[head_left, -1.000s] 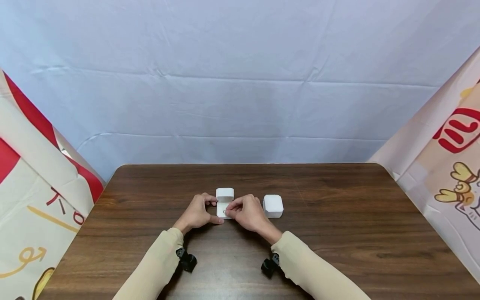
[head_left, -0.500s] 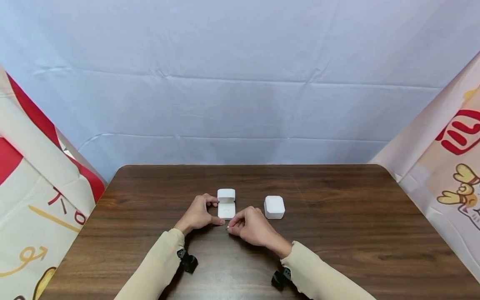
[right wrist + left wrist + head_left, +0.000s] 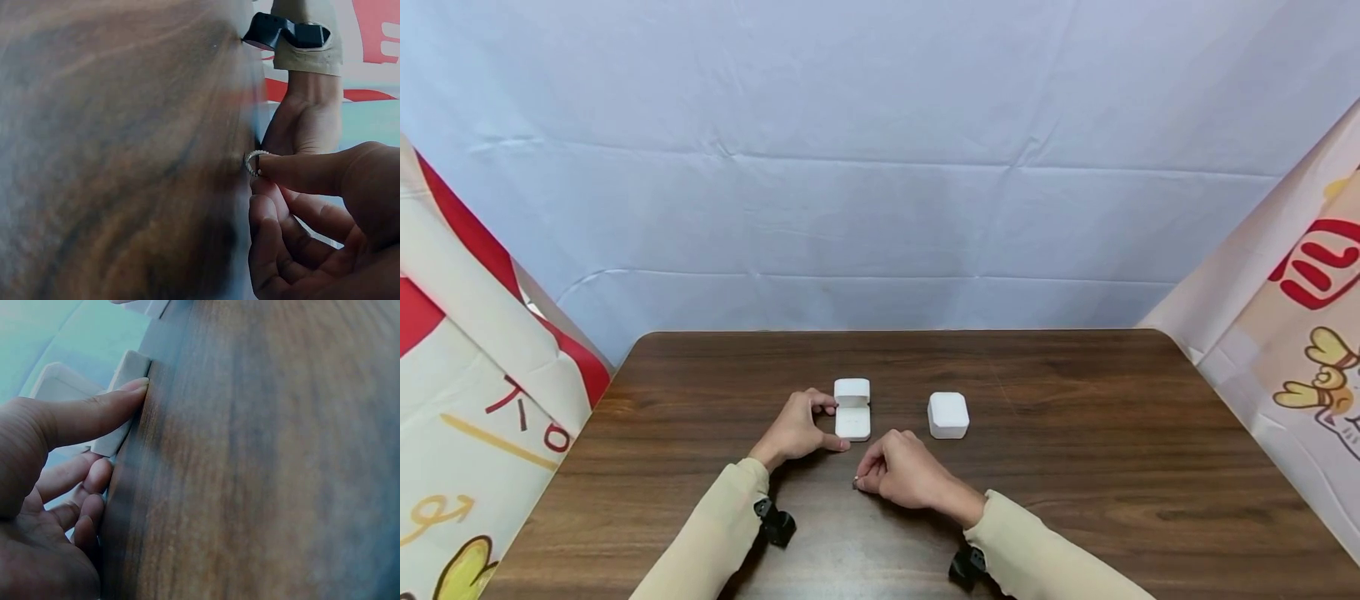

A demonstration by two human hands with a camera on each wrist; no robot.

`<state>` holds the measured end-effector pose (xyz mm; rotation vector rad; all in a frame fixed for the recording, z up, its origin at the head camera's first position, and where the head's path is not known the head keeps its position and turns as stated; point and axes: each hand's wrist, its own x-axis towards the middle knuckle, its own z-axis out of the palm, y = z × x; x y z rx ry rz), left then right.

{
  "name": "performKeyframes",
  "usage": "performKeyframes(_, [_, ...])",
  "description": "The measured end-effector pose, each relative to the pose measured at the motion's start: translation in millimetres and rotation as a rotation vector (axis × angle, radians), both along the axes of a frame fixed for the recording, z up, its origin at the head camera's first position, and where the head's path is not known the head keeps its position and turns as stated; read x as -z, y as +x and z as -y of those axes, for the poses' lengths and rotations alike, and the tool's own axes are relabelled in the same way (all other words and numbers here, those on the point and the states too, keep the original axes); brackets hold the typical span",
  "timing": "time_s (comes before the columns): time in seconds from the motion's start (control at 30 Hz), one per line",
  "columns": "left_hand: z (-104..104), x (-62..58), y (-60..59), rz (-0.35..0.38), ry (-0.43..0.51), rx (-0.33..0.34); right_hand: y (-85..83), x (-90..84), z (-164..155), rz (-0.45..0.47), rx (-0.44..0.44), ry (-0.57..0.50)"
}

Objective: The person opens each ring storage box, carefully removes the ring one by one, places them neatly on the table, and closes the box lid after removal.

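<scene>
A small white hinged box stands open on the brown table, its lid raised at the back. My left hand holds the box by its left side, thumb against the near corner and a finger at the lid. My right hand is a little nearer to me than the box, low over the table, and pinches a small silver ring between thumb and forefinger. The ring shows as a tiny glint at the fingertips in the head view.
A second white box, closed, sits to the right of the open one. A pale blue cloth backdrop hangs behind the table. Printed banners flank both sides.
My right hand has drawn back from the open box toward me with the ring pinched in it. The left hand has stayed on the box.
</scene>
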<state>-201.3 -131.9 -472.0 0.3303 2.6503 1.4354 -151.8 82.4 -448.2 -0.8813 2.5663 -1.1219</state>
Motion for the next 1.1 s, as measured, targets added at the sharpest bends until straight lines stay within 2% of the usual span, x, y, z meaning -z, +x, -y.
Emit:
performKeyframes(0.43, [0.2,0.5,-0.8,-0.001,0.008,0.003,-0.9,4.2,2.7,-0.061,-0.015,0.029])
performKeyframes(1.1, [0.8,2.5,-1.5,-0.019,-0.011,0.003,-1.7,5.4,4.1,-0.049,0.009,0.036])
